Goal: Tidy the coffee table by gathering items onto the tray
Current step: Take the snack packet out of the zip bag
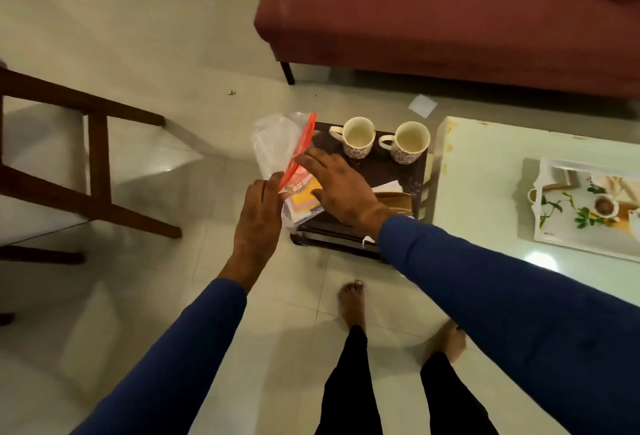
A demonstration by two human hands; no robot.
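Note:
My left hand (258, 216) pinches a clear plastic bag with a red strip (277, 143) and holds it upright at the left edge of a small dark table (388, 171). Beside it, my right hand (341, 185) hovers flat over a yellow packet (306, 197), fingers spread. At the back of the dark table stand two patterned cups (360, 136) (410, 141), with papers (391, 190) at its front right. A white printed tray (585, 206) lies on the pale glass coffee table (485, 171) to the right.
A maroon sofa (433, 11) fills the back. A wooden chair (76, 164) stands to the left. A white paper scrap (422, 105) lies on the tiled floor near the sofa. My bare feet (353, 303) are below the small table.

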